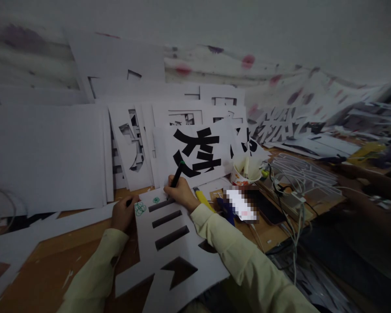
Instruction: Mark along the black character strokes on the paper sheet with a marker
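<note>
My right hand [181,191] grips a dark marker [177,174] with a green end, its lower end close to the top of a white cut-out sheet [143,243]. The sheet has several slots and angular openings cut through it. Two small green flower-like drawings [140,209] are near its upper left corner. At that corner, my left hand [123,213] is closed against the sheet's edge. A small dark thing [129,202] shows at its fingers, too dim to name.
White cut-out boards [130,148] lean against the wall, one bearing black character strokes [198,150]. To the right are a paper bowl [244,174] with a fork, a yellow-handled tool [203,200], a dark phone [267,206] and tangled cables [295,234]. Another person's arm [371,187] reaches in.
</note>
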The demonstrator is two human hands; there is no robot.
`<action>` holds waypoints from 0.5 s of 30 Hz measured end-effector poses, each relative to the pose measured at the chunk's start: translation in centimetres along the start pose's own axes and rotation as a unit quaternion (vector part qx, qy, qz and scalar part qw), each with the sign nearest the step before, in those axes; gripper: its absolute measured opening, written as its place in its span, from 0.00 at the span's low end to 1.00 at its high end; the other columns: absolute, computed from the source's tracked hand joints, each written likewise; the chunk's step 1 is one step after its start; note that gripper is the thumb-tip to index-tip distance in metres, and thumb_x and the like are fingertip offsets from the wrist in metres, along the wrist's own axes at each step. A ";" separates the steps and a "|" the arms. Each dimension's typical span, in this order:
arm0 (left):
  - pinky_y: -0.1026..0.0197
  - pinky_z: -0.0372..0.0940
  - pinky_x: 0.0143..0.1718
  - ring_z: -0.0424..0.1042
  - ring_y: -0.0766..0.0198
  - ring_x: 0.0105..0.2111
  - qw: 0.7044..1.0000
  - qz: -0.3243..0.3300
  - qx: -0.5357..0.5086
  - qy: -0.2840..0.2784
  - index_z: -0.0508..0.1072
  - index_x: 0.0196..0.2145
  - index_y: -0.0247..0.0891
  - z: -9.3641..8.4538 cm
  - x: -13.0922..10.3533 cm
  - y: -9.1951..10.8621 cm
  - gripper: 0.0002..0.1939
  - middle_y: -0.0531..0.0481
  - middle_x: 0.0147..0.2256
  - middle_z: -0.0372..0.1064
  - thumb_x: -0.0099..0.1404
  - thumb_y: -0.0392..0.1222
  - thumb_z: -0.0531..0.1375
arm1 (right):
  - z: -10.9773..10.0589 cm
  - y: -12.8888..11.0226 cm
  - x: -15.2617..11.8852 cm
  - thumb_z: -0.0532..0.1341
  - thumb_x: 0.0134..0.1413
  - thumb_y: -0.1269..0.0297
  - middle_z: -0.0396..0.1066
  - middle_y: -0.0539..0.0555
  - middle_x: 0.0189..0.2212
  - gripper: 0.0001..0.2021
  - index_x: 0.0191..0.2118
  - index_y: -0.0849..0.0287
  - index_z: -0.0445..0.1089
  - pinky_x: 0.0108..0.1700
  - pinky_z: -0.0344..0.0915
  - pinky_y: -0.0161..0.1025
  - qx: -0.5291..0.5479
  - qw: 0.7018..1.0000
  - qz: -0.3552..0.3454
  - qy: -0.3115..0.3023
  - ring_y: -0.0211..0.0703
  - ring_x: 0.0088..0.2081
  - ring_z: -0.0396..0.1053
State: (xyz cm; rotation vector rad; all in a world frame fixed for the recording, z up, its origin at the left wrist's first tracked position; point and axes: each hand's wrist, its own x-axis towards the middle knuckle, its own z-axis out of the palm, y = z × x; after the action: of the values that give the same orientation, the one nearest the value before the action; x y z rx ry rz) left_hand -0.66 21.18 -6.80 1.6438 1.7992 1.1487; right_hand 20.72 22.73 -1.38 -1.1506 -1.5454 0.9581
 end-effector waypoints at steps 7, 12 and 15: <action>0.59 0.63 0.32 0.69 0.56 0.30 1.000 -0.003 -0.006 0.000 0.73 0.23 0.39 0.1 0.1 -0.1 0.21 0.47 0.26 0.74 0.52 0.59 0.53 | -0.3 -0.2 0.2 0.57 0.37 0.68 0.48 0.41 0.15 0.09 0.18 0.56 0.52 0.25 0.46 0.34 0.004 0.997 0.004 0.077 0.33 0.21 0.49; 0.60 0.63 0.32 0.69 0.57 0.29 1.000 -0.003 -0.011 -0.003 0.74 0.23 0.39 0.1 0.0 0.2 0.21 0.48 0.25 0.73 0.53 0.59 0.52 | -0.5 0.1 0.3 0.57 0.36 0.68 0.48 0.41 0.15 0.10 0.17 0.56 0.52 0.24 0.45 0.34 -0.006 0.996 0.005 0.088 0.33 0.21 0.48; 0.60 0.63 0.32 0.70 0.57 0.29 1.000 -0.003 -0.013 -0.005 0.74 0.23 0.38 0.0 -0.1 0.5 0.22 0.47 0.25 0.74 0.52 0.59 0.52 | -0.6 0.1 0.2 0.57 0.36 0.68 0.47 0.41 0.15 0.10 0.17 0.56 0.52 0.25 0.45 0.34 -0.013 0.997 0.005 0.080 0.33 0.21 0.48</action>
State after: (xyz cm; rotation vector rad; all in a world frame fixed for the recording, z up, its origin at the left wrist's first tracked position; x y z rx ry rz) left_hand -0.40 21.04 -6.42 1.6261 1.7735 1.1542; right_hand 21.27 22.98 -1.32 -1.2241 -1.4291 0.8335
